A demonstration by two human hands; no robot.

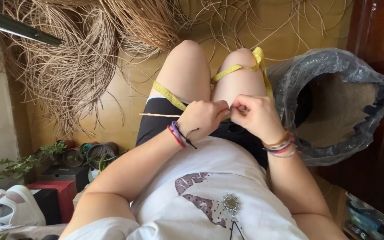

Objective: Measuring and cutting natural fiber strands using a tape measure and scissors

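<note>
Both your hands pinch one thin straw strand over your lap, beside the yellow tape measure.

Your left hand [203, 118] is clenched around the pale strand [158, 115], which pokes out sideways from your fist just below the tape measure [169, 95]. Your right hand [256, 116] is closed too, fingertips meeting the left hand's, just under where the tape measure crosses your knees. The grey plastic bag [334, 102] sits beside the tape measure's far end; loose straw bundles [81, 53] lie beyond it.
</note>
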